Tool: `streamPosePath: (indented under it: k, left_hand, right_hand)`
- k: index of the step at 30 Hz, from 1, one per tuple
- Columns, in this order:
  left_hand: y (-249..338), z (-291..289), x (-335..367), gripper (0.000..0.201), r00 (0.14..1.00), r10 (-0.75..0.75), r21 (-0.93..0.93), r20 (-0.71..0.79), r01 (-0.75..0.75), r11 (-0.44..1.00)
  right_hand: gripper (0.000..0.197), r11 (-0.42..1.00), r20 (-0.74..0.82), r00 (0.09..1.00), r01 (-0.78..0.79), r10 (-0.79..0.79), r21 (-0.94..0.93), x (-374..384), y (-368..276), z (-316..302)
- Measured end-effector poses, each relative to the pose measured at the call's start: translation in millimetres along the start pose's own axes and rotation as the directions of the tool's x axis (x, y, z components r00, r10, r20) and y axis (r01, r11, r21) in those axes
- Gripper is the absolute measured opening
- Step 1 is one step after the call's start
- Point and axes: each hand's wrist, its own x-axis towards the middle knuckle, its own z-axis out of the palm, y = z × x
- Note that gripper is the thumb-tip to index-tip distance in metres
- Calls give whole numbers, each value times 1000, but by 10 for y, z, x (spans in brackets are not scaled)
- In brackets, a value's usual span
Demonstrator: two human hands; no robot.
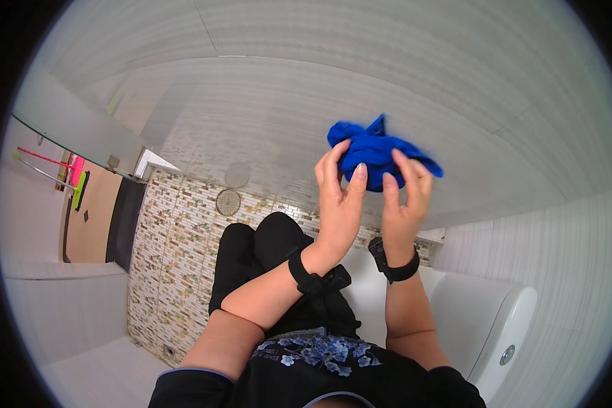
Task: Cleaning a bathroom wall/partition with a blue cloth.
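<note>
A crumpled blue cloth (372, 151) is pinched up between my two hands, in front of the pale grey tiled wall. My left hand (340, 205) grips its left side, with the thumb on the near face and the fingers curled around the edge. On the other side my right hand (405, 209) holds it the same way, thumb and fingers pressed into the folds. A loose corner sticks up at the top, and another flap hangs out past my right fingers. Whether the cloth touches the wall cannot be told. Each wrist wears a black strap with a small device.
Below my right arm is a white toilet (520, 319) with a round flush button. My black-trousered knees (279, 234) are over the mosaic floor (163, 265), near a round drain (228, 202). At left, a glass panel (75, 151) stands by a doorway with a pink and a green squeegee (80, 190).
</note>
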Motion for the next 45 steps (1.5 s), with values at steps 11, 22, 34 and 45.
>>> streamPosePath:
  k: [11, 22, 34, 45]
  left_hand:
    - [-1003, -102, -43, 33, 996, -37, 200, -81, 53, 978]
    - [-1333, -48, -67, 38, 975, -215, 260, -54, 222, 940]
    - [52, 649, -167, 32, 917, 182, -57, 355, -173, 983]
    - [-1323, 410, -244, 33, 915, -230, 304, 331, 128, 944]
  right_hand:
    - [32, 984, 38, 989, -140, 145, -106, -548, 548, 194]
    - [34, 944, 3, 948, -315, 317, -97, -832, 792, 176]
    - [55, 973, -409, 905, -25, 120, 231, 10, 252, -439]
    - [39, 886, -440, 812, -458, 384, -71, -873, 1131, 20]
